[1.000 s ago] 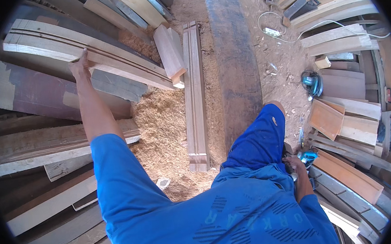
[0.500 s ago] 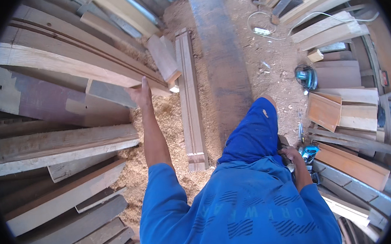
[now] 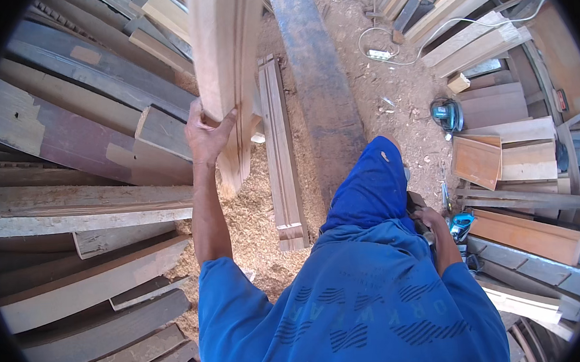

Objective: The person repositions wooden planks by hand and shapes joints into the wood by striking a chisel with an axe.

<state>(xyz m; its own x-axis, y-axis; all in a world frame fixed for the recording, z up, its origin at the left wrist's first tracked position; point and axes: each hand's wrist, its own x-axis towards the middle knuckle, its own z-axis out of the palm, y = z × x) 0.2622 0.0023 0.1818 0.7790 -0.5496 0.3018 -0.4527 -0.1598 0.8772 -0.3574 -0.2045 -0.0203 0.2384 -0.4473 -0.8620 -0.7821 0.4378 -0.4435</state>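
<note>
A long pale timber beam [image 3: 217, 58] with dark grooves along it stands steeply tilted in front of me on the left. My left hand [image 3: 207, 134] grips it near its lower end, thumb across the grooved face. Beside it a similar grooved beam [image 3: 281, 148] lies lengthwise on the sawdust. Low at my right side, by my knee, my right hand [image 3: 428, 220] is closed around a dark object [image 3: 414, 202]; my shorts and sleeve hide most of it, and its kind cannot be made out.
Stacked boards [image 3: 84, 219] crowd the left side. A wide dark plank [image 3: 323, 78] runs ahead along the floor. To the right are a teal power tool [image 3: 447, 114], a white power strip [image 3: 380, 55] with its cable, a wooden panel [image 3: 477, 160] and more timber.
The beam at my left hand has swung from leaning across the left stack to a steeper stance nearer the middle. My left fingers now wrap its end. The right hand stays at my side.
</note>
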